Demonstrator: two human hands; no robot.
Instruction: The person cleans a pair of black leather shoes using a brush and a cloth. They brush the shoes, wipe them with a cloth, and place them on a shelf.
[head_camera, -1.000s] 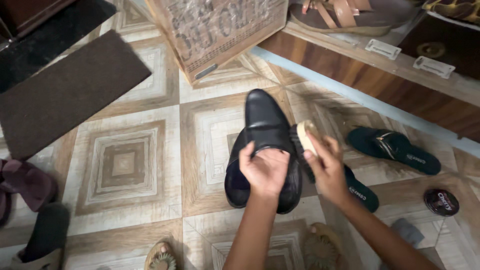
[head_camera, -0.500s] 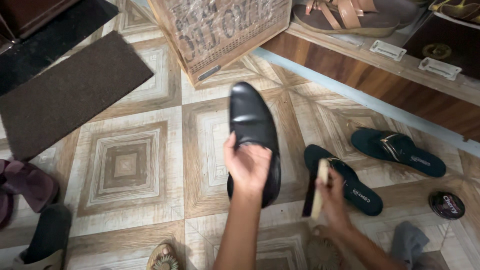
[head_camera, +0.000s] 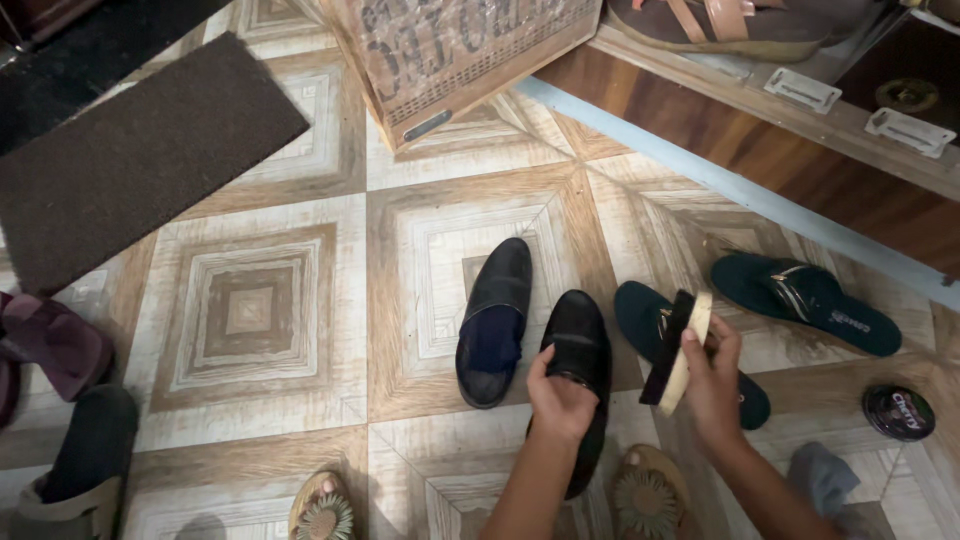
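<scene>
Your left hand now grips a second black shoe low on the floor; first shoe set down beside it. Right hand clasps the brush, lifted clear.

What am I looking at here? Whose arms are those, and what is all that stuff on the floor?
A person wears a camera on their head, so you look down at their own two arms. The left hand grips a black shoe standing on the tiled floor. The right hand holds a shoe brush. A second black shoe lies beside the first. Two dark green flip-flops lie to the right, with a round polish tin nearby. A brown doormat lies at top left.
</scene>
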